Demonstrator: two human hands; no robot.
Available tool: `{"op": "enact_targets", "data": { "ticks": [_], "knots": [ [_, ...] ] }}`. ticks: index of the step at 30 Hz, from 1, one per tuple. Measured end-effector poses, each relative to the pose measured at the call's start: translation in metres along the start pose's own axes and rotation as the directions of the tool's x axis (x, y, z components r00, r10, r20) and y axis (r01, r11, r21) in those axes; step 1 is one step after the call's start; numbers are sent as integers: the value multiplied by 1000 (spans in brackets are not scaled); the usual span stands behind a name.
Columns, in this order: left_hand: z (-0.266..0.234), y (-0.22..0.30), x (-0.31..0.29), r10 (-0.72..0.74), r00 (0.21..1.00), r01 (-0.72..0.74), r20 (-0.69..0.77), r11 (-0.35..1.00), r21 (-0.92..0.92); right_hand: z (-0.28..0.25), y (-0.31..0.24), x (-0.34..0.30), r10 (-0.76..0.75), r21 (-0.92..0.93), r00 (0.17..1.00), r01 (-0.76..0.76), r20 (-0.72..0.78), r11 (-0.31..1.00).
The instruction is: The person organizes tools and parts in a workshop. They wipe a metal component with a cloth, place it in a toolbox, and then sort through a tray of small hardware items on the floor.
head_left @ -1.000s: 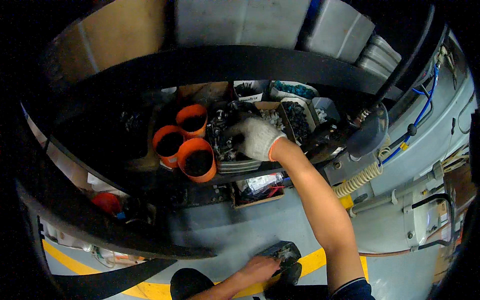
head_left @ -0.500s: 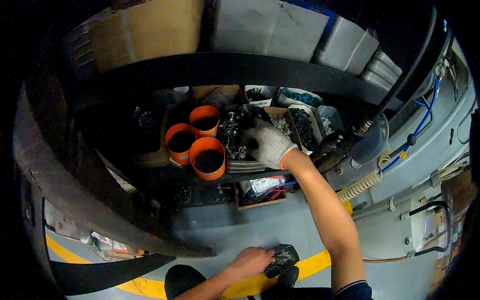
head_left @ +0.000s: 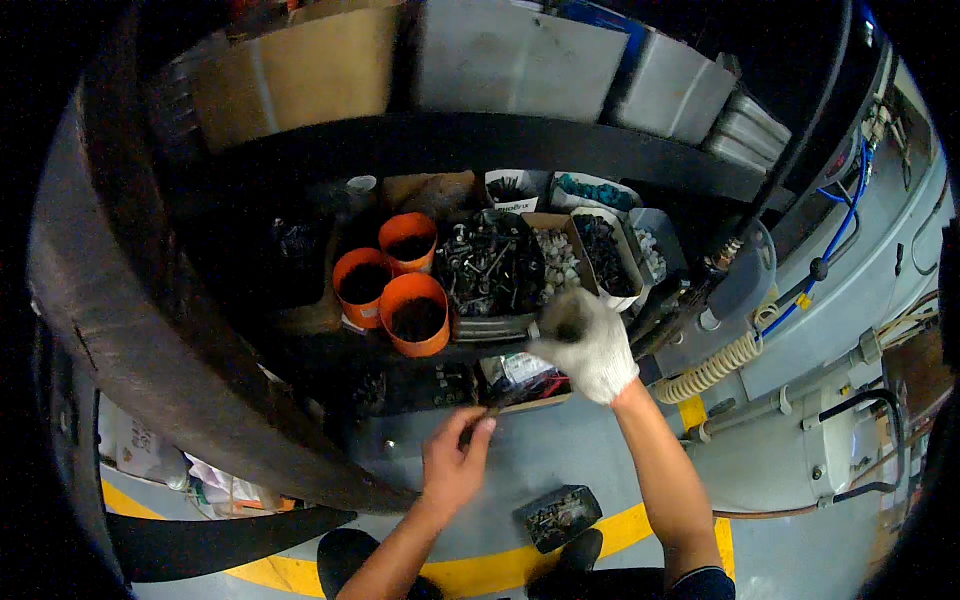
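My left hand (head_left: 455,462), bare, is raised over the floor in front of the shelf. Its thumb and fingers pinch a small dark piece too blurred to name. My right hand (head_left: 592,350), in a white knitted glove with dark stains, hovers at the shelf's front edge with curled fingers; what they hold, if anything, is blurred. Behind it lies a tray of loose dark metal bolt-like parts (head_left: 490,265), beside a cardboard box of pale small pieces (head_left: 558,262). Below my hands, a dark box holding small metal parts (head_left: 558,518) sits low near my feet.
Three orange cups (head_left: 414,315) with dark contents stand left of the bolts. A white-edged box of black pieces (head_left: 605,255) and a box of teal pieces (head_left: 597,192) are farther right. A coiled cream hose (head_left: 710,370) hangs at right. A dark curved beam (head_left: 200,340) crosses the left.
My right hand has drawn back from the bolt tray toward me and rightward. My left hand has let go of the dark box and risen forward, now pinching a small piece.
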State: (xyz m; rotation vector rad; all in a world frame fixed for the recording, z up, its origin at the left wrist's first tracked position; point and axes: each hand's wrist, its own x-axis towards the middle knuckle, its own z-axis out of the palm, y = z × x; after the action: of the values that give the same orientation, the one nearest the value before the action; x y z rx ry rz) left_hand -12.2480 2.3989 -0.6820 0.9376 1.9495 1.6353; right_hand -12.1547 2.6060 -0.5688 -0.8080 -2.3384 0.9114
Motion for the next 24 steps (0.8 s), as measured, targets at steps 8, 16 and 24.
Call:
{"op": "enact_targets", "data": {
  "ticks": [8,16,24],
  "knots": [
    [-10,-10,2,219,975,-219,-23,976,3,10,24,-57,83,110,936,-128,343,986],
    [-15,-12,6,102,962,-91,252,994,-55,9,50,-71,-209,56,908,203,363,978],
    [-6,-22,2,80,946,-70,315,997,-45,19,58,-89,40,-39,917,-27,397,999]
  ]
}}
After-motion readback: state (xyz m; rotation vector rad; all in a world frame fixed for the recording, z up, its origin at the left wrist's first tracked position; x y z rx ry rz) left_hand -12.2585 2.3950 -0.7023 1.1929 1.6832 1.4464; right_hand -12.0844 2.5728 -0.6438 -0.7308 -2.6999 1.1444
